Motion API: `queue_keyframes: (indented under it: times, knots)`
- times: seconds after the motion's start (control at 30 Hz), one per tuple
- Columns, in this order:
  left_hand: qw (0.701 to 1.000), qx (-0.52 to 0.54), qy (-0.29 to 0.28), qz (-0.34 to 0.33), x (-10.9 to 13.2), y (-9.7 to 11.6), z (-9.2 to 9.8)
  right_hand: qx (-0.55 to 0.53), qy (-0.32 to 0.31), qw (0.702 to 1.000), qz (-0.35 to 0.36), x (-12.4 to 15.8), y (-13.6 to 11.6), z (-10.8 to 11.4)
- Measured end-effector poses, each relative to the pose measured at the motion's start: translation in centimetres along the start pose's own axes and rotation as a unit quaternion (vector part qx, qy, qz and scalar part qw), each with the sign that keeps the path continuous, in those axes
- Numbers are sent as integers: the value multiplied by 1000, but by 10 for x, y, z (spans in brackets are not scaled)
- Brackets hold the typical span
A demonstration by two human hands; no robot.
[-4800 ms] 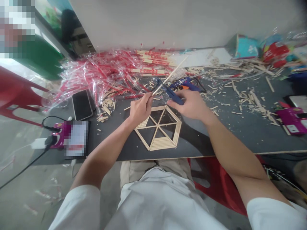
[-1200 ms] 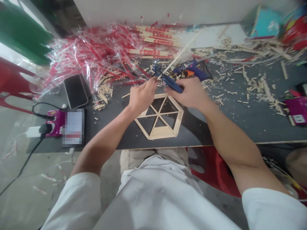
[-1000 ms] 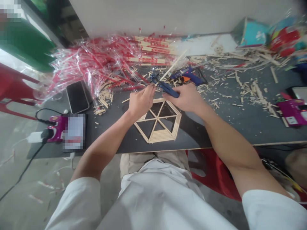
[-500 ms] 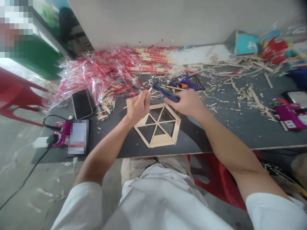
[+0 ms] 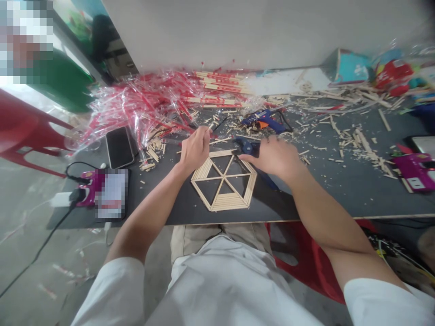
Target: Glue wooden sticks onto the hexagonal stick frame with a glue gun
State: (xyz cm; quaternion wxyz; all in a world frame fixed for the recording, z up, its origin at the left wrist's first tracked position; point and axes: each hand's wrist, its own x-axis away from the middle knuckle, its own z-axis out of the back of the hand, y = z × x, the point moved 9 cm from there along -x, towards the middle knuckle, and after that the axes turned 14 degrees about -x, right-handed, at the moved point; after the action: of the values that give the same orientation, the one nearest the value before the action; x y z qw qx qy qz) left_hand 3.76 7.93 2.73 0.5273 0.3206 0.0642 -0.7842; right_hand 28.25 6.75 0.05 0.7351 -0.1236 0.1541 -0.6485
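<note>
Under the right hand (image 5: 273,158), blue pliers (image 5: 246,147) half show.

Person is wearing a loose white short-sleeved shirt (image 5: 224,290), plain, with soft creases running down the front. Left sleeve (image 5: 108,290) and right sleeve (image 5: 380,303) are hanging wide around the upper arms. Beige cloth trousers or shorts (image 5: 217,242), length hidden, are showing below the shirt hem. Left hand (image 5: 195,151) and right hand (image 5: 273,158) are going bare, forearms also uncovered.
</note>
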Motion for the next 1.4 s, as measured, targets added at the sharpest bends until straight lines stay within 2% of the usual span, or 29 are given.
queue_keyframes:
  times: [0.13,0.27,0.37,0.57,0.67,0.77,0.87,0.93,1.03,1.13,1.2,1.3,1.4]
  knots:
    - [994,14,-92,-52,2,12,-13,-24,14,1000,0,-7,8,7]
    - [987,-4,-137,-78,3,18,-19,-1,-6,999,43,-16,3,11]
    - [987,-12,-135,-81,3,19,-19,-15,-61,993,103,-21,-8,10]
    - [986,-17,-139,-94,2,20,-19,-74,-118,983,119,-24,-16,8]
    - [985,0,-149,-84,1,21,-19,-72,-127,983,113,-22,-15,7]
    - [986,6,-149,-74,1,21,-18,-51,-130,986,85,-20,-3,11]
    - [984,4,-149,-99,1,25,-16,-28,-139,989,45,-18,14,16]
    - [981,16,-147,-126,2,29,-15,-17,-133,990,51,-17,14,18]
    - [978,38,-136,-151,2,33,-12,-73,-69,984,150,-14,-16,22]
    - [975,46,-129,-175,3,37,-10,-190,6,942,275,-4,-57,19]
    - [972,40,-132,-190,3,39,-10,-224,14,917,328,2,-77,8]
    - [968,34,-154,-194,3,38,-14,-230,-3,907,354,5,-88,-9]
    - [965,41,-187,-182,3,34,-20,-228,-21,908,351,5,-87,-16]
